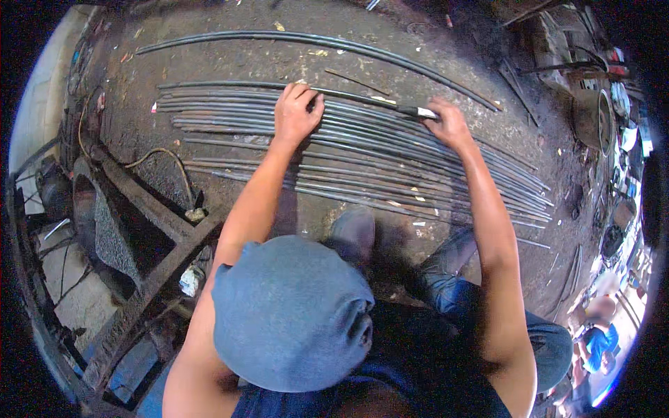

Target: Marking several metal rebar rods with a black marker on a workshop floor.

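Begin at the right hand (pixel 448 122): closed in a pinch on the white end of a black-and-white stick (pixel 422 111), perhaps a marker, with dark tip at or close to the farthest rod (pixel 223 84) of the main spread; contact too small to tell. Across at the left hand (pixel 298 115), find fingers curled down over that same rod, with a gap between thumb and forefinger; cannot tell whether gripping or merely resting.

Below and around both hands, see the rods (pixel 390 150): long, thin, dark grey, roughly parallel, lying on the dirt floor (pixel 230 59) just ahead of the feet. Judge as steel from the sheen: fairly light singly, heavy as a bundle, stiff over a short span, probably springy along the full length. Hardly fragile; liable to roll, and slick if oily. For lifting, best taken near the middle, or with both hands well apart to calm the ends; for steadying, best pressed down from above. Mind the ends, possibly sharp.

Farther out, note a short brown rod (pixel 357 81), then a separate set of far rods (pixel 320 36). To the left, a rusty frame (pixel 153 298) and a bent hose (pixel 185 173); to the right, a round drum (pixel 591 118).
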